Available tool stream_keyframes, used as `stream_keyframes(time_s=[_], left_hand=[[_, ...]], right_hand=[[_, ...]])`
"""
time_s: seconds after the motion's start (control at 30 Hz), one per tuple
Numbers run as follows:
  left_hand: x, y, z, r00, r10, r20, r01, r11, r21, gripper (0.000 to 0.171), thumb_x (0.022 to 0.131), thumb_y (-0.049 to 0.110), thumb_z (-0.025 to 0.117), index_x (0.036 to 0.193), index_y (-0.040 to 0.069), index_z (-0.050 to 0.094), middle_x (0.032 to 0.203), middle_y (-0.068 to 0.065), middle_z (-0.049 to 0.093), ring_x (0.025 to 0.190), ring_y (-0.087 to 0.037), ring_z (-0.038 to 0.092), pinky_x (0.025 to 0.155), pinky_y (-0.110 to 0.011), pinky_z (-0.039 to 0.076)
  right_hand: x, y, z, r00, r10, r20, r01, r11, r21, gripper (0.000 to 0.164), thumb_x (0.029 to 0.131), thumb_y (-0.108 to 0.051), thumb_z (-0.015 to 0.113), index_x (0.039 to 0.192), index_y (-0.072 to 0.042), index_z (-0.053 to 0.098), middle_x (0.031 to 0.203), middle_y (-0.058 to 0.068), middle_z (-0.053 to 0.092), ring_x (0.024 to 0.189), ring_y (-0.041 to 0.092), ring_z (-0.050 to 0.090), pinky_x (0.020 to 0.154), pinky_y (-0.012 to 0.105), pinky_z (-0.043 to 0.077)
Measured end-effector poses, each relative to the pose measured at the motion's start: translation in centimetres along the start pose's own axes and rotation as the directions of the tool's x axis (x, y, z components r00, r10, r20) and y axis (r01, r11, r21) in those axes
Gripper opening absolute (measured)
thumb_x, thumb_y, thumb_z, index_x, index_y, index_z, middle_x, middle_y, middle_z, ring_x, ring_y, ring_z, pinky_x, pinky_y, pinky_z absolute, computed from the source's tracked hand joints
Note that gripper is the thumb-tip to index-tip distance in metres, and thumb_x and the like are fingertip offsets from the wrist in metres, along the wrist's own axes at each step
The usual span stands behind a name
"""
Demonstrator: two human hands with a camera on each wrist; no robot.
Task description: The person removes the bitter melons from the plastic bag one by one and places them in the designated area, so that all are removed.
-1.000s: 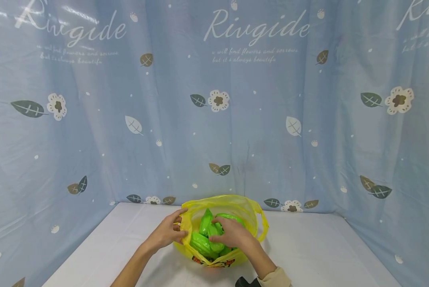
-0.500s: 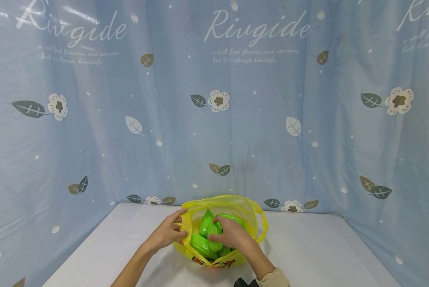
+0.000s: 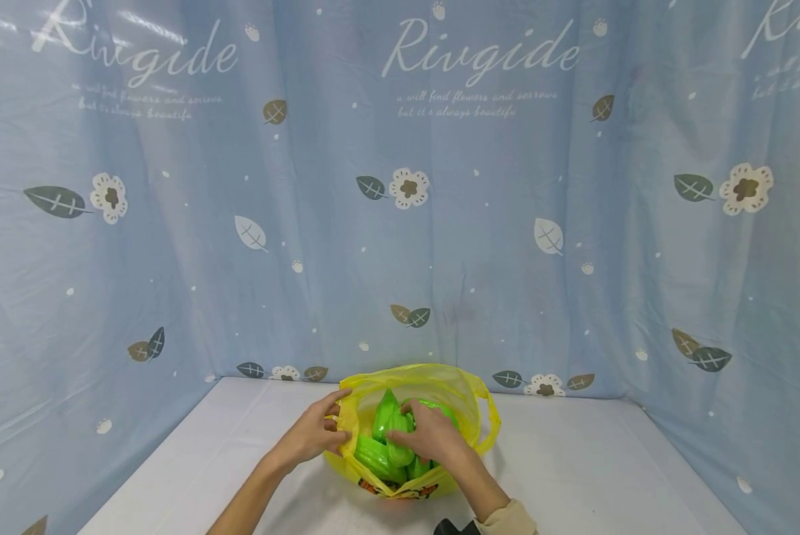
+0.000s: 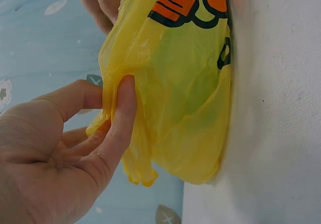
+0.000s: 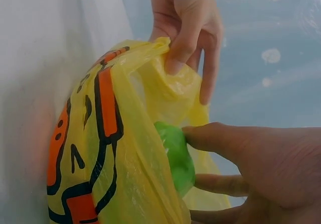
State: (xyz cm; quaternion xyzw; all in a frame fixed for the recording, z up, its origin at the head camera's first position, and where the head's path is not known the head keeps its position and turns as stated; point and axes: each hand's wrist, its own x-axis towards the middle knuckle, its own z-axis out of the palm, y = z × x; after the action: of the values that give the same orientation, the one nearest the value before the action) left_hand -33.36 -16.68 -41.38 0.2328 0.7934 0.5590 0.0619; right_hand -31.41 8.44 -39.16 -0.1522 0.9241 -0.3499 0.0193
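A yellow plastic bag (image 3: 469,385) with a black and orange print stands open on the table. Its left rim is pinched by my left hand (image 3: 311,433), the thumb and fingers on either side of the film in the left wrist view. Inside the mouth, my right hand (image 3: 436,435) grips a shiny bright-green ridged thing (image 3: 398,440) between thumb and fingers. Its exact kind cannot be told. The right wrist view shows the smooth, rounded end of this green thing (image 5: 178,158) at my fingertips. Several similar green things (image 3: 376,457) lie around it, partly hidden by the bag.
The bag sits on a white tabletop (image 3: 587,461), its loop handle (image 3: 490,423) standing out on the right. A blue curtain (image 3: 480,245) with leaves and flowers hangs behind and at both sides. A black device (image 3: 454,527) is by my right sleeve (image 3: 509,519).
My right hand has shifted very slightly within the bag, and the green thing in it has turned a little. My left hand stays on the rim.
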Motion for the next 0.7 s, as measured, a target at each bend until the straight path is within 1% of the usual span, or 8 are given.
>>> stream_keyframes(time_s=[0.1, 0.27, 0.47, 0.7], left_hand=[[0.01, 0.07, 0.01, 1.0, -0.003, -0.002, 0.003, 1.0, 0.002, 0.08, 0.087, 0.001, 0.067, 0.153, -0.004, 0.021, 0.126, -0.03, 0.055, 0.097, -0.031, 0.068, 0.066, -0.038, 0.063], [0.03, 0.16, -0.04, 1.0, -0.008, 0.001, 0.008, 1.0, -0.007, 0.08, 0.087, 0.001, 0.067, 0.153, -0.004, 0.021, 0.126, -0.03, 0.055, 0.098, -0.03, 0.068, 0.067, -0.039, 0.063], [0.0, 0.13, -0.07, 1.0, -0.002, 0.002, 0.002, 1.0, -0.004, 0.08, 0.087, 0.001, 0.067, 0.153, -0.005, 0.021, 0.126, -0.031, 0.055, 0.097, -0.031, 0.068, 0.067, -0.038, 0.063], [0.09, -0.02, -0.06, 1.0, 0.0, -0.001, 0.0, 1.0, -0.007, 0.08, 0.087, 0.0, 0.067, 0.153, -0.005, 0.021, 0.126, -0.031, 0.055, 0.097, -0.031, 0.068, 0.066, -0.039, 0.063]], right_hand=[[0.03, 0.02, 0.07, 1.0, 0.004, -0.004, -0.003, 1.0, 0.006, 0.055, 0.087, -0.034, 0.073, 0.129, -0.005, 0.054, 0.115, 0.023, 0.065, 0.052, 0.026, 0.064, 0.047, 0.03, 0.049], [0.0, 0.15, 0.04, 1.0, 0.005, -0.001, -0.005, 1.0, 0.024, 0.052, 0.087, -0.03, 0.072, 0.129, -0.006, 0.055, 0.113, 0.022, 0.065, 0.053, 0.027, 0.065, 0.047, 0.03, 0.049], [-0.09, 0.23, -0.22, 1.0, -0.006, 0.002, 0.006, 0.999, 0.038, 0.05, 0.087, -0.026, 0.07, 0.13, -0.005, 0.055, 0.092, 0.012, 0.067, 0.054, 0.026, 0.064, 0.046, 0.03, 0.048], [-0.4, 0.47, -0.52, 1.0, -0.018, -0.014, 0.018, 0.999, 0.045, 0.049, 0.087, -0.024, 0.068, 0.131, -0.006, 0.054, 0.079, 0.006, 0.063, 0.054, 0.023, 0.061, 0.046, 0.03, 0.048]])
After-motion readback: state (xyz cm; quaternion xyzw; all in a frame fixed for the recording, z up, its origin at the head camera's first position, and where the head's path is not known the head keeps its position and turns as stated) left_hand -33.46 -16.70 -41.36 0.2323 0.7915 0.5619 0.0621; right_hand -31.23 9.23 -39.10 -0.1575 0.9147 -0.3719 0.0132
